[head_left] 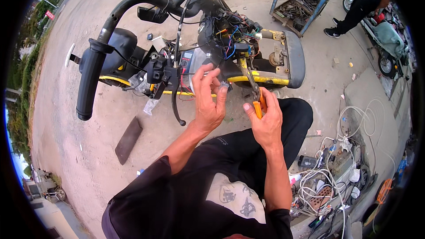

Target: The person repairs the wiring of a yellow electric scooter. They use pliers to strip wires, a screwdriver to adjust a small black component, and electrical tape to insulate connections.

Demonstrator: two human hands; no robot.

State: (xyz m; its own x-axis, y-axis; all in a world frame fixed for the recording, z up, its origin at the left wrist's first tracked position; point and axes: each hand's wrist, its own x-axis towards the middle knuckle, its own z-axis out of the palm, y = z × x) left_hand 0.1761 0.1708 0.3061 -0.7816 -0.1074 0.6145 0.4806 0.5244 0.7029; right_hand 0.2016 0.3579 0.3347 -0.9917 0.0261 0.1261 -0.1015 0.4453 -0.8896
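Note:
My right hand (267,121) grips a pair of pliers (257,107) by orange handles, with the metal jaws pointing up toward the scooter. My left hand (208,102) is raised beside it with curled fingers. At its thumb tip is a small clear piece (224,84), too small to name surely. Just beyond both hands stands a partly stripped electric scooter (295,57) with black and yellow bodywork. A tangle of coloured wires (230,40) spills from its open middle. A multimeter (187,56) with a red lead sits behind my left hand.
The scooter's handlebar (92,77) and brake lever (176,106) reach in at left. A dark flat panel (129,140) lies on the ground. Coiled white cable (325,181) and scraps lie at right. Beyond stand a metal shelf rack (305,4) and another person (361,9).

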